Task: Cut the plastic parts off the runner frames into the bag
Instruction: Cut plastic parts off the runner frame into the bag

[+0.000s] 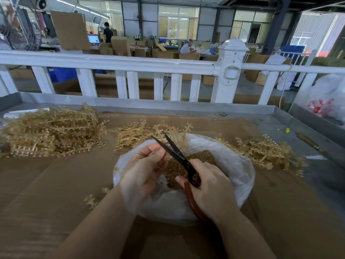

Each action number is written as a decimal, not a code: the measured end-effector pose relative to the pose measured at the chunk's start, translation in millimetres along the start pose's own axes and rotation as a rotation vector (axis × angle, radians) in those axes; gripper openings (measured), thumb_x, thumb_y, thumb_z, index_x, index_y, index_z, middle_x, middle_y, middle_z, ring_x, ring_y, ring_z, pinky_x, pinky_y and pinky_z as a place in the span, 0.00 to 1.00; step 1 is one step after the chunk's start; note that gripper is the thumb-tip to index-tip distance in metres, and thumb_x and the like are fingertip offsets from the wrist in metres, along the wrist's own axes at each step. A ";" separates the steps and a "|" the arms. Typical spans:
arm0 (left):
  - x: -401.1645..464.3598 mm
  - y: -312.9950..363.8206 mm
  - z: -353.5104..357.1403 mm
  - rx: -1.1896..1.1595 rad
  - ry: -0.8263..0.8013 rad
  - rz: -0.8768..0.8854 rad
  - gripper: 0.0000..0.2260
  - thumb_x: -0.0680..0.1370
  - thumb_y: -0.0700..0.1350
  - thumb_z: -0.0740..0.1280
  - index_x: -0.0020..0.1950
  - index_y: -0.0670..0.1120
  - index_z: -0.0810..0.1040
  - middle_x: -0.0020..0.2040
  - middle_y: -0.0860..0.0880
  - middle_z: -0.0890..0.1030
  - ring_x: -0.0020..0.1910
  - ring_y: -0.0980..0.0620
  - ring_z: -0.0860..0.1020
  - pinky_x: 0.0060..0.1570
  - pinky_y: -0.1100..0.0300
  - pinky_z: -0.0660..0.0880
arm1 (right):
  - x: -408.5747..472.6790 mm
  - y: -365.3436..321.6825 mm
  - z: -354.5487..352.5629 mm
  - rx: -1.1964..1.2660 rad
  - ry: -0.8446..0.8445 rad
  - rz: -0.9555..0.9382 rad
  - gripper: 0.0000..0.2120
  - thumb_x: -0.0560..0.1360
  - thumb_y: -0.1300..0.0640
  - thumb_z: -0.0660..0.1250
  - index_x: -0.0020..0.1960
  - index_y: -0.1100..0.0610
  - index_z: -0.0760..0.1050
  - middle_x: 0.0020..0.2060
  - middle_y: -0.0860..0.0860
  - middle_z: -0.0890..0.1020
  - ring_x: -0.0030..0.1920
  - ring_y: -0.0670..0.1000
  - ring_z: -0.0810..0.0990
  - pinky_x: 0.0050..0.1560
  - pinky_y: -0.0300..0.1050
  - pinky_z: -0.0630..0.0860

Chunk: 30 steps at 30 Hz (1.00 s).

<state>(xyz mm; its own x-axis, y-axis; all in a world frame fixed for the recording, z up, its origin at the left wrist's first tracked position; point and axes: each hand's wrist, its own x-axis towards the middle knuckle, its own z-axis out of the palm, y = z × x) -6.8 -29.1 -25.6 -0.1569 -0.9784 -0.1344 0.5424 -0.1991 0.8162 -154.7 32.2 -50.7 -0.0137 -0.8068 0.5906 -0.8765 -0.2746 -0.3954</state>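
A clear plastic bag (233, 165) lies open in the middle of the cardboard-covered table, with small tan cut parts (201, 156) inside. My left hand (147, 167) pinches a thin tan runner frame (183, 136) over the bag's mouth. My right hand (209, 189) grips the red handles of black scissors (174, 150), whose blades are spread apart around the frame. Heaps of tan runner frames lie at the left (52, 131), behind the bag (134, 133) and at the right (261, 150).
The table (242, 109) has a raised grey metal rim, with a white railing (112, 62) behind it. A few loose tan bits (91, 200) lie on the cardboard (56, 184) by my left forearm. A large clear bag (324, 98) stands beyond the right edge. People work among cartons far behind.
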 end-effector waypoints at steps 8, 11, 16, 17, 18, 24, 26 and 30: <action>-3.2 -2.4 0.8 0.079 0.004 -0.015 0.09 0.78 0.33 0.61 0.45 0.45 0.77 0.31 0.52 0.82 0.29 0.60 0.79 0.36 0.67 0.75 | 0.3 1.1 -1.2 -0.062 -0.008 -0.053 0.16 0.72 0.42 0.67 0.51 0.53 0.76 0.36 0.47 0.79 0.38 0.49 0.78 0.38 0.42 0.75; -4.3 -3.7 3.4 0.081 0.011 -0.016 0.09 0.78 0.33 0.62 0.44 0.46 0.76 0.30 0.53 0.82 0.29 0.61 0.79 0.38 0.65 0.72 | 0.4 1.3 -1.7 -0.056 -0.011 -0.061 0.15 0.73 0.42 0.67 0.49 0.52 0.76 0.34 0.46 0.78 0.35 0.48 0.77 0.35 0.42 0.74; -4.6 -5.1 5.4 0.081 0.018 -0.026 0.10 0.78 0.33 0.62 0.43 0.46 0.76 0.29 0.53 0.81 0.27 0.60 0.78 0.35 0.66 0.73 | 0.2 0.5 -1.6 -0.023 0.005 -0.064 0.14 0.73 0.43 0.69 0.48 0.54 0.76 0.33 0.47 0.78 0.34 0.48 0.77 0.34 0.42 0.75; -4.4 -5.2 5.4 0.079 0.021 -0.027 0.10 0.78 0.33 0.62 0.43 0.46 0.76 0.30 0.53 0.81 0.28 0.60 0.78 0.34 0.67 0.73 | 0.4 0.3 -1.5 -0.017 0.001 -0.064 0.14 0.73 0.43 0.68 0.48 0.54 0.76 0.33 0.47 0.78 0.34 0.48 0.77 0.34 0.42 0.75; -4.4 -5.4 5.4 0.075 0.023 -0.026 0.10 0.78 0.33 0.62 0.42 0.46 0.76 0.30 0.53 0.81 0.28 0.60 0.78 0.33 0.68 0.74 | 0.7 0.3 -1.5 -0.012 -0.009 -0.063 0.15 0.73 0.42 0.67 0.48 0.54 0.76 0.33 0.47 0.78 0.34 0.48 0.77 0.34 0.43 0.75; -5.1 -8.1 5.4 0.036 0.034 -0.008 0.09 0.77 0.33 0.64 0.41 0.46 0.77 0.31 0.52 0.81 0.29 0.59 0.79 0.31 0.68 0.76 | 0.6 0.2 -2.5 0.012 -0.027 -0.058 0.16 0.73 0.42 0.66 0.48 0.54 0.75 0.33 0.48 0.78 0.34 0.50 0.78 0.34 0.46 0.76; -5.4 -8.4 5.8 0.012 0.044 0.013 0.09 0.76 0.33 0.65 0.41 0.45 0.76 0.32 0.50 0.82 0.30 0.57 0.80 0.31 0.66 0.78 | -0.1 -0.1 -3.2 0.032 -0.017 -0.052 0.16 0.73 0.40 0.64 0.48 0.54 0.76 0.34 0.47 0.78 0.34 0.48 0.77 0.35 0.44 0.76; -6.3 -8.4 4.7 0.013 0.059 0.079 0.09 0.77 0.32 0.65 0.47 0.46 0.75 0.36 0.47 0.82 0.32 0.55 0.81 0.32 0.63 0.79 | 0.7 1.7 -4.3 0.076 0.030 0.000 0.19 0.73 0.38 0.61 0.49 0.53 0.76 0.34 0.46 0.78 0.36 0.47 0.77 0.38 0.46 0.76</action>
<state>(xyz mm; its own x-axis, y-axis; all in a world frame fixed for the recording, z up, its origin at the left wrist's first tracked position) -14.2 -21.0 -29.0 -0.0654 -0.9926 -0.1021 0.5401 -0.1213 0.8328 -158.2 33.4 -47.9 -0.0292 -0.7911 0.6110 -0.8373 -0.3145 -0.4472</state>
